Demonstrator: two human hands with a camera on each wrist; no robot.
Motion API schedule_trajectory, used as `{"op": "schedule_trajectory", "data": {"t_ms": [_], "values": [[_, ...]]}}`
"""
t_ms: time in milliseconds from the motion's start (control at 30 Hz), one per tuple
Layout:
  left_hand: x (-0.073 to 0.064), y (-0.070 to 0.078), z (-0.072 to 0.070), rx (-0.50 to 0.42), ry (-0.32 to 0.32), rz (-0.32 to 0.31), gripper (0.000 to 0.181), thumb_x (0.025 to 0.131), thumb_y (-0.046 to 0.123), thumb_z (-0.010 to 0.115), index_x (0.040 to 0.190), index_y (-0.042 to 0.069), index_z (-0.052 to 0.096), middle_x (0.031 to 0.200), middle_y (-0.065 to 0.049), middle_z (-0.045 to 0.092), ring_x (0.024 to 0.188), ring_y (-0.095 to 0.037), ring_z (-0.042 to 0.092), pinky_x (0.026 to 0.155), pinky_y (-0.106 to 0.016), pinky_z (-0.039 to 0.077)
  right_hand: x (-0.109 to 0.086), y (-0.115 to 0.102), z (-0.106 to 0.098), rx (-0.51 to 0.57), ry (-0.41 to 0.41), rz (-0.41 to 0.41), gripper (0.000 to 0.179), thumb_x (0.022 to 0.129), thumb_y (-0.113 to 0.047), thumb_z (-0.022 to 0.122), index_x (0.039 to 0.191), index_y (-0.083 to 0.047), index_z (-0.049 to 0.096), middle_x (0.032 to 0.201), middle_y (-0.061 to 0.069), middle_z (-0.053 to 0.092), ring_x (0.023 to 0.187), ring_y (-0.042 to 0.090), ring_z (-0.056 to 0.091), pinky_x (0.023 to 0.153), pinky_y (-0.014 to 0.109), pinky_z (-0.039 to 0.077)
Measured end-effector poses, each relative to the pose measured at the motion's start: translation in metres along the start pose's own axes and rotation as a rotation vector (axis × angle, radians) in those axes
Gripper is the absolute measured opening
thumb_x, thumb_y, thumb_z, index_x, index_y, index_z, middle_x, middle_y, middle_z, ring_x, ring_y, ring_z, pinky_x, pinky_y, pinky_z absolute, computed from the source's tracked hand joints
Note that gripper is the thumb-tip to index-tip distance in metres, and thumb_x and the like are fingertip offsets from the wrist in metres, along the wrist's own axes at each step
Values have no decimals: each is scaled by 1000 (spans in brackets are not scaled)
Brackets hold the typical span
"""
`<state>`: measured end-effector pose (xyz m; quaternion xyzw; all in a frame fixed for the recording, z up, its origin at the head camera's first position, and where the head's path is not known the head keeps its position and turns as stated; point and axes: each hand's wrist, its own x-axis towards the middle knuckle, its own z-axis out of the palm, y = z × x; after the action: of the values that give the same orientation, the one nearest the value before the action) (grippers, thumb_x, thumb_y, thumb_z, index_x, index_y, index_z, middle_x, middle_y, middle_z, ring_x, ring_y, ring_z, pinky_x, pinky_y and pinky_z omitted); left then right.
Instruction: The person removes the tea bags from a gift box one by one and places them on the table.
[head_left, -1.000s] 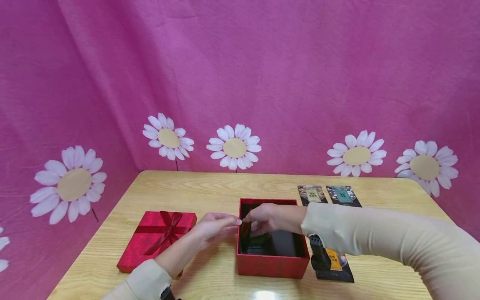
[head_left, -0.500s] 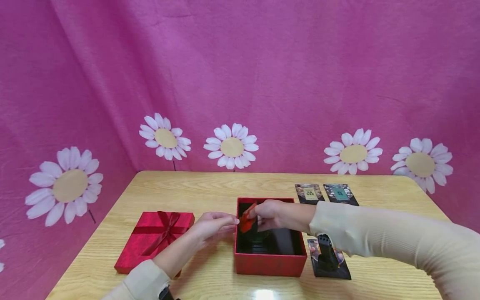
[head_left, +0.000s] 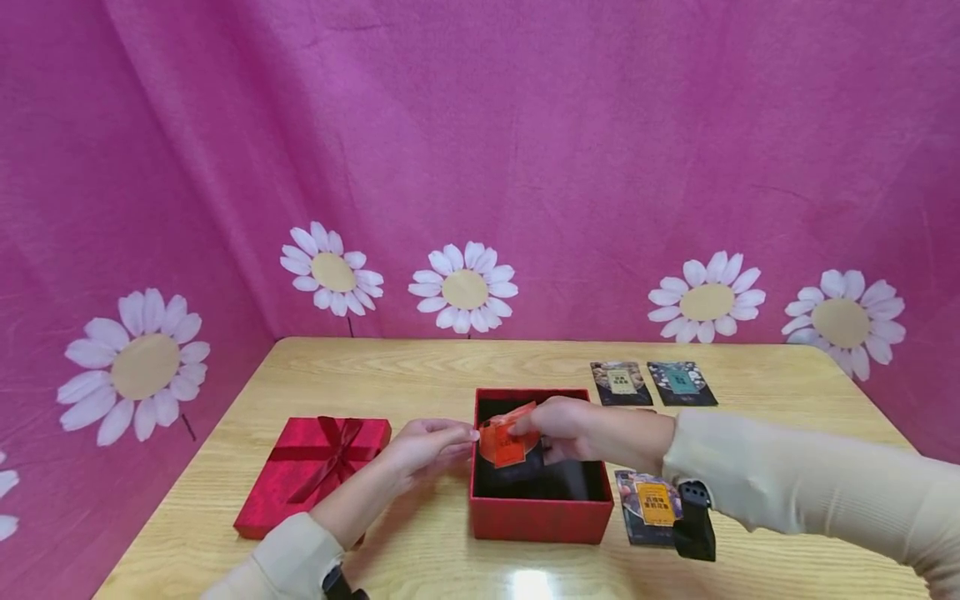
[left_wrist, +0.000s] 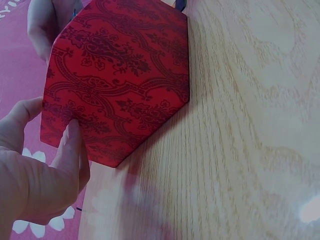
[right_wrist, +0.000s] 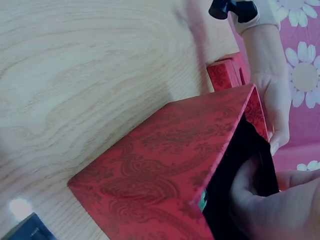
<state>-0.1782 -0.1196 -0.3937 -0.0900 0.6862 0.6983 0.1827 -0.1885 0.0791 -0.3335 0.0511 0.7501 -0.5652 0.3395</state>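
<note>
In the head view a red patterned gift box (head_left: 540, 520) stands uncovered on the table, its inside dark. My left hand (head_left: 427, 450) holds the box's left wall, thumb at the rim; the left wrist view shows its fingers against the box's outer side (left_wrist: 120, 85). My right hand (head_left: 566, 425) pinches an orange-and-black packet (head_left: 508, 443) by its upper right part, over the box's opening. The packet's lower end is dark against the inside, so its edge is hard to tell. In the right wrist view a small green bit (right_wrist: 202, 201) shows at the box rim.
A red lid (head_left: 315, 475) with a ribbon bow lies left of the box. Two flat packets, one with a beige label (head_left: 621, 383) and one with a teal label (head_left: 682, 383), lie at the back right. Another, orange-labelled packet (head_left: 649, 508) lies nearer, partly behind the right wrist strap.
My right hand has risen and moved right out of the box with the orange-and-black packet, whose front now shows. My left hand stays at the box's left rim.
</note>
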Motion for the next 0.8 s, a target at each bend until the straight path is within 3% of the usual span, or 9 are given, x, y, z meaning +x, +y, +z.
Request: {"op": "schedule_trajectory", "data": {"t_ms": [467, 800], "values": [[0, 0, 0, 0, -7, 28, 29, 88, 9, 65, 111, -8, 63, 94, -6, 75, 84, -8, 69, 93, -33, 56, -25, 0, -17, 32, -51, -72, 33, 93, -10, 52, 121, 8, 52, 85, 0, 68, 75, 8, 67, 78, 28, 60], [2, 0, 1, 21, 19, -9, 30, 86, 13, 69, 111, -4, 66, 103, -13, 74, 89, -12, 71, 94, -34, 56, -39, 3, -34, 25, -14, -108, 43, 94, -18, 54, 128, 7, 47, 86, -3, 68, 78, 8, 66, 80, 27, 59]]}}
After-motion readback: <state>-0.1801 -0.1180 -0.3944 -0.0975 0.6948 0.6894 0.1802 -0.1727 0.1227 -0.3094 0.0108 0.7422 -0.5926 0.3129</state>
